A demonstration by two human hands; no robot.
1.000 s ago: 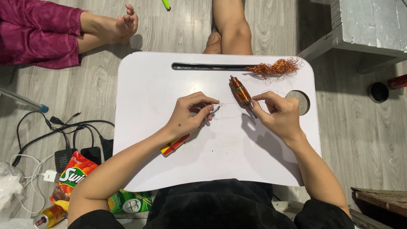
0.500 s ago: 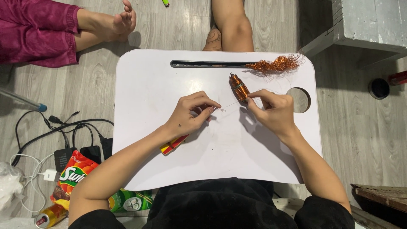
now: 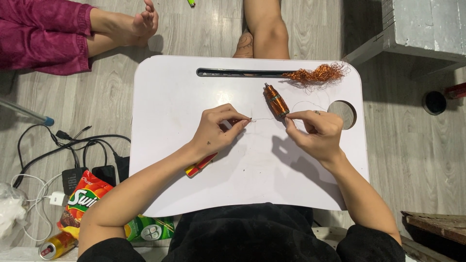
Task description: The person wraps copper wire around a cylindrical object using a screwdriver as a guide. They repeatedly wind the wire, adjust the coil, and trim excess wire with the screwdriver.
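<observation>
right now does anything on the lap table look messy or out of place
One thing: a loose tangle of copper wire lies at the right end of the slot along the white lap table's far edge, strands straying outward. The wound copper coil lies tilted beside the right hand. Nothing looks spilled or broken.

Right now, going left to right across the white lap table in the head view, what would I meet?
Red and yellow tool under the forearm → left hand pinching a thin wire → copper coil → right hand → round hole in the white table.
</observation>
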